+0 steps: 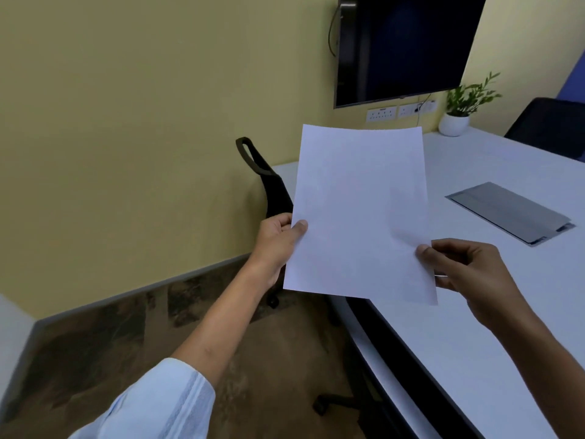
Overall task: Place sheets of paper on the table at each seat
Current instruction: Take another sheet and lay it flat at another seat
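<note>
A person held white paper in both hands above the near edge of a white table; the left hand pinched the paper's left edge, thumb on top and fingers curled beneath; the right hand gripped the lower right edge the same way, thumb pressed on the face; whether it was one sheet or several could not be told. The paper hung in the air, tilted, touching nothing but the hands; a black chair stood behind it beside the table. A grey cable hatch lay flush in the tabletop; a potted plant sat at the far end below a dark wall screen.
</note>
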`<state>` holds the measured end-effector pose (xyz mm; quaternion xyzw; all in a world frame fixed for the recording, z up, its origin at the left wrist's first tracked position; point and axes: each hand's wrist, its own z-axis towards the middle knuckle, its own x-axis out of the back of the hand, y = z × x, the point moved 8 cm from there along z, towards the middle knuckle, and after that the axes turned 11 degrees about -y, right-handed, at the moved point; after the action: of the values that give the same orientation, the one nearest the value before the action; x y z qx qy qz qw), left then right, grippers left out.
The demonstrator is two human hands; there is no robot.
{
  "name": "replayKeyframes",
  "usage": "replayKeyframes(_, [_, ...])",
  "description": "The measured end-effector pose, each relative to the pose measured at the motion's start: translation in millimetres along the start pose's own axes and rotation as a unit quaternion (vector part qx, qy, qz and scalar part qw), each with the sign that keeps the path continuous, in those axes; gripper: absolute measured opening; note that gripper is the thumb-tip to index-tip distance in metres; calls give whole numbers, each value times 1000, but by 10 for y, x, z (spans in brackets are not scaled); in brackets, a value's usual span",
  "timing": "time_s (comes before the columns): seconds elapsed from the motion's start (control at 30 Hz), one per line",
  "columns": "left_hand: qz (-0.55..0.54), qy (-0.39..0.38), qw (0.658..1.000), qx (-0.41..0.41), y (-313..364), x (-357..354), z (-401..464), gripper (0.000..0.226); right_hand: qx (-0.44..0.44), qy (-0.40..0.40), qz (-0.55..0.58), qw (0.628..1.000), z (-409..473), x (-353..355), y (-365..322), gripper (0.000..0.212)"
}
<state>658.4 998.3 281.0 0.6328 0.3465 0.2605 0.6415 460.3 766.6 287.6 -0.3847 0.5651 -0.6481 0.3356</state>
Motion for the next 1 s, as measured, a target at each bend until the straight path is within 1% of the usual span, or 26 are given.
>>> replayKeyframes(0.2, [21, -19, 1000, 4, 200, 640, 1137, 9, -31, 27, 31, 999, 921, -487, -1, 10])
replayKeyframes(0.43, [83, -87, 993, 1, 483, 1240, 2759, 7, -41, 100, 23, 994, 2121, -1000, 138, 11])
replayKeyframes(0.53, [84, -119, 989, -1, 638, 1449, 3497, 20, -44, 138, 7, 989, 2655, -1157, 111, 11])
replayKeyframes(0.63, [100, -149, 984, 11, 747, 1579, 4203, 25, -42, 185, 30, 981, 3117, -1271, 84, 9])
replayKeyframes(0.8, [138, -176, 975, -5, 903, 1661, 5236, 26, -45, 246, 46, 967, 3857, -1446, 41, 7])
replayKeyframes(1.0, [158, -226, 961, 3, 700, 1680, 6363, 21, -59, 319, 66, 944, 4765, -1450, 344, 11])
